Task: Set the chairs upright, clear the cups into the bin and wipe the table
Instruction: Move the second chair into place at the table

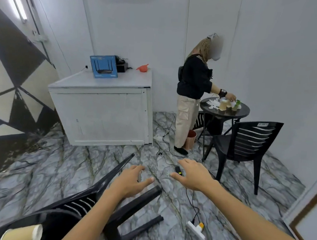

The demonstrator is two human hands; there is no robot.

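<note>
Chair (87, 204) of black plastic lying tipped over on the marble-patterned floor (78, 163) at lower left, legs pointing away and to the right. Left hand (130, 180) spread open just above it, fingers apart, thumb out to the right, nothing in the grip; whether the palm touches the chair leg (146, 196) below, cannot tell. Right hand (195, 175) also open and empty, palm down, reaching forward over the floor, near a small black adapter (178, 170) with a yellow label. From the adapter, a thin black cable (191, 204) running down to a white power strip (196, 230) at the bottom.

Paper cup (22, 233) lying on its side at lower left corner, resting on the fallen chair. Farther away on the right, second black chair (248, 143) standing upright beside a small round dark tabletop (244, 113). On that tabletop, several cups (225, 105) close together, with white crumpled paper (212, 104) beside them and something green. Another person (192, 96) in black top and beige trousers standing at the tabletop, one hand at the cups. Copper-coloured bin (192, 139) on the floor just behind that person's legs. White cabinet (101, 109) to the left, carrying a blue box (104, 66).
</note>
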